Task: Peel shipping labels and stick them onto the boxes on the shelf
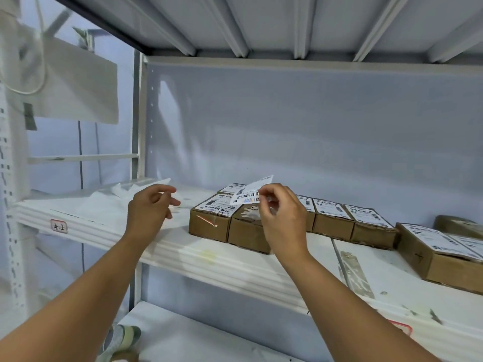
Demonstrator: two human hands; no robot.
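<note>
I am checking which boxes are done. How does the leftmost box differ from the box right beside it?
The leftmost box has a white label on top; the box beside it shows none. The leftmost box is fully visible; the box beside it is partly hidden by the right hand, which pinches a loose label above it. Both are brown cardboard, side by side on the shelf.

Brown cardboard boxes point(210, 226) carry white labels point(218, 207) printed with black barcodes; the lifted label point(251, 190) shows a small blue patch; the shelf point(183, 253) is white, with a red-edged tag point(59, 226)
</note>
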